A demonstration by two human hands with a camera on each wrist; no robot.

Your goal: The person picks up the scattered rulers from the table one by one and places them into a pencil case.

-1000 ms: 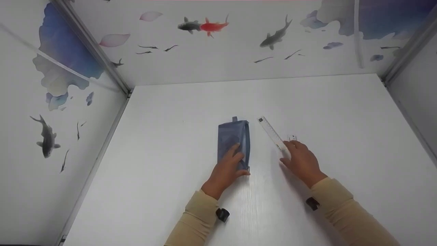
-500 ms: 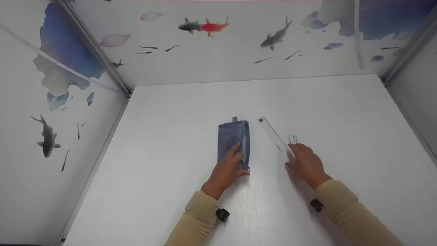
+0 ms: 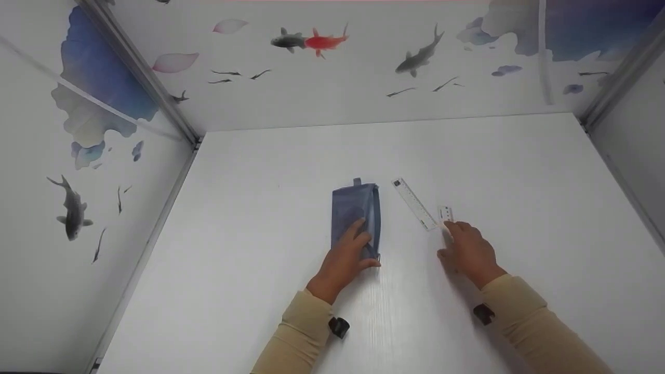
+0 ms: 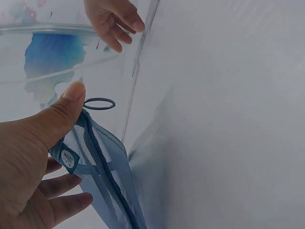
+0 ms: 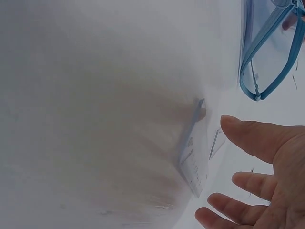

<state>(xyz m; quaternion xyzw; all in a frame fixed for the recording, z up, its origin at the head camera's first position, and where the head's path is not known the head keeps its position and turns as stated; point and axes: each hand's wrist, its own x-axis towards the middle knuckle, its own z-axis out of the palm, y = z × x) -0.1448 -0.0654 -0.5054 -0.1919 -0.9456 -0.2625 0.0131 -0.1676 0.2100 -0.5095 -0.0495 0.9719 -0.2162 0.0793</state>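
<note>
A flat blue mesh zip pouch [image 3: 356, 214] lies on the white table [image 3: 260, 270], its long side running away from the person. The left hand [image 3: 344, 258] rests on the pouch's near end: its fingers [image 3: 357, 231] lie spread across the mesh and its thumb [image 4: 61, 114] presses the near corner by the round zip pull ring [image 4: 99, 103]. In the left wrist view the mesh sits between thumb and fingers, so the hand grips that end.

Just right of the pouch, apart from it, a clear plastic ruler [image 3: 414, 203] lies slanted on the table, and a small clear plastic piece with printed marks [image 3: 444, 213] lies beside the ruler's near end. The right hand [image 3: 470, 252] lies palm down with its fingers [image 3: 457, 227] loosely spread and holding nothing; the fingertips reach the near edge of the small clear piece, and the ruler's near end sits just left of them. The right wrist view shows the fingers apart, with the ruler [image 5: 193, 160] just beyond them.
</note>
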